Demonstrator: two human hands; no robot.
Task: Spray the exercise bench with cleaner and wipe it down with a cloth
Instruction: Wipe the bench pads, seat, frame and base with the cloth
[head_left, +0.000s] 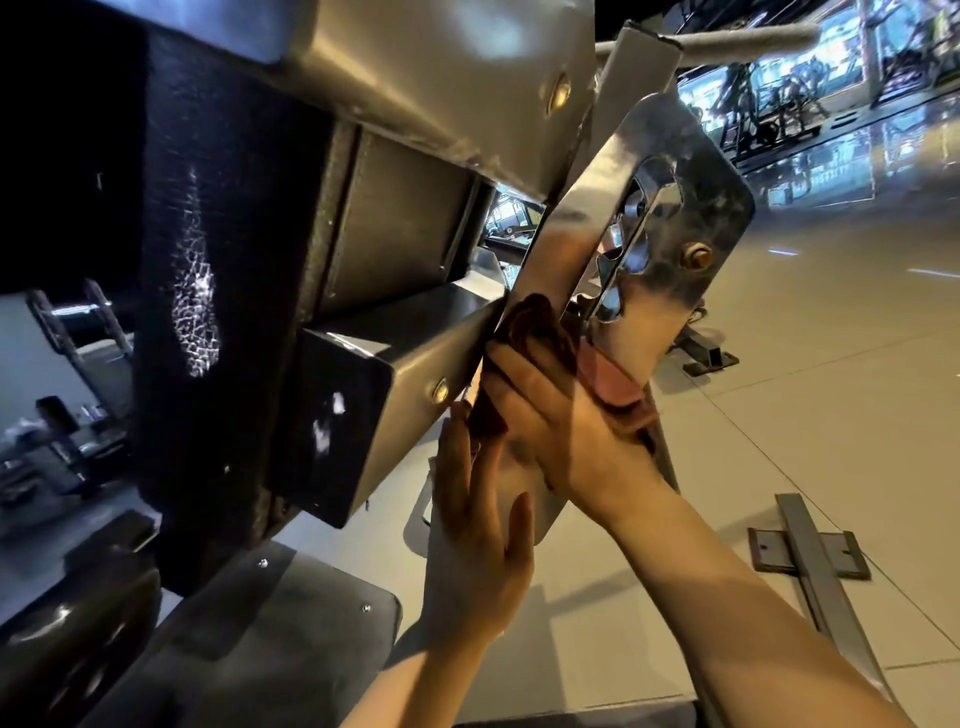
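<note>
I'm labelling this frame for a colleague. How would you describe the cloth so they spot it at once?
Find the shiny notched metal plate on the bench frame, right of centre. At its lower end, the right hand presses the cloth against the metal. It is the only soft, reddish-pink thing among grey steel and black padding.

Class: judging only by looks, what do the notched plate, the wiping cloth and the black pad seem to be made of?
Notched plate: probably polished steel; it mirrors the surroundings and carries a rusty-looking bolt.
Cloth: soft reddish woven fabric; it bunches and folds under the right hand.
Black pad: likely vinyl or leatherette; grained, with cracked highlights.
</note>
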